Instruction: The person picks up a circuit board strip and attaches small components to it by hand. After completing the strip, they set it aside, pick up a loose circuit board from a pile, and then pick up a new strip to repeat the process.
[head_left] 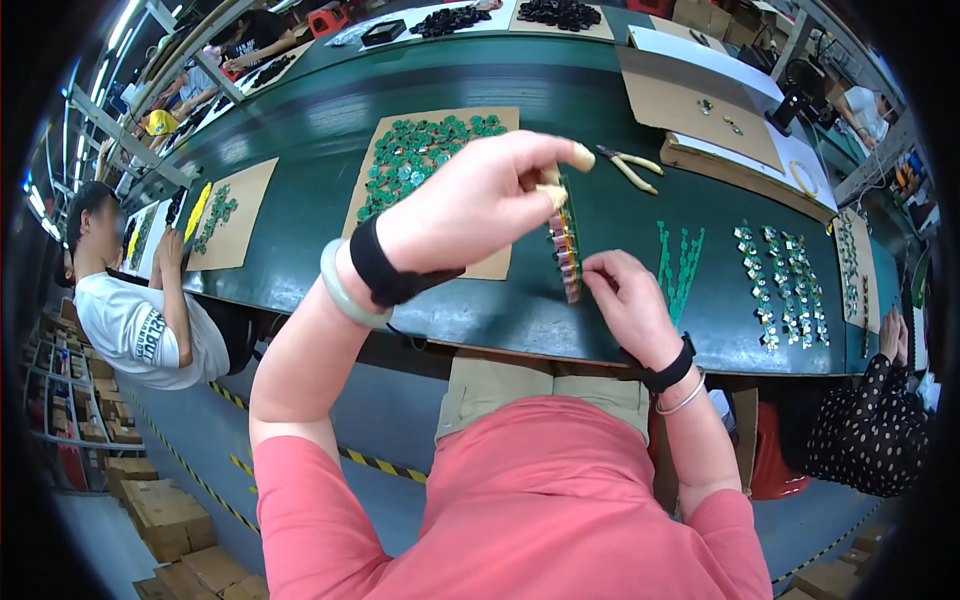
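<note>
A narrow strip of small circuit boards (565, 245), green-edged with a row of pinkish and orange parts, stands upright between my hands above the table. My left hand (480, 190), with pale finger cots on the thumb and index finger, grips its upper end; its other fingers are partly hidden. At the lower end, the thumb and fingers of my right hand (628, 298) pinch the strip's edge. Dark bands circle both wrists. Beside my right hand lie bare green board strips (680, 265). Yellow-handled pliers (632, 168) rest beyond my hands, their jaws pointing left.
A cardboard sheet (505, 122) carries a heap of round green boards (400, 160). Several populated board strips (790, 285) lie in rows at the right. A raised wooden-edged platform (745, 172) stands at the far right. Co-workers sit at left (150, 290) and right (865, 420).
</note>
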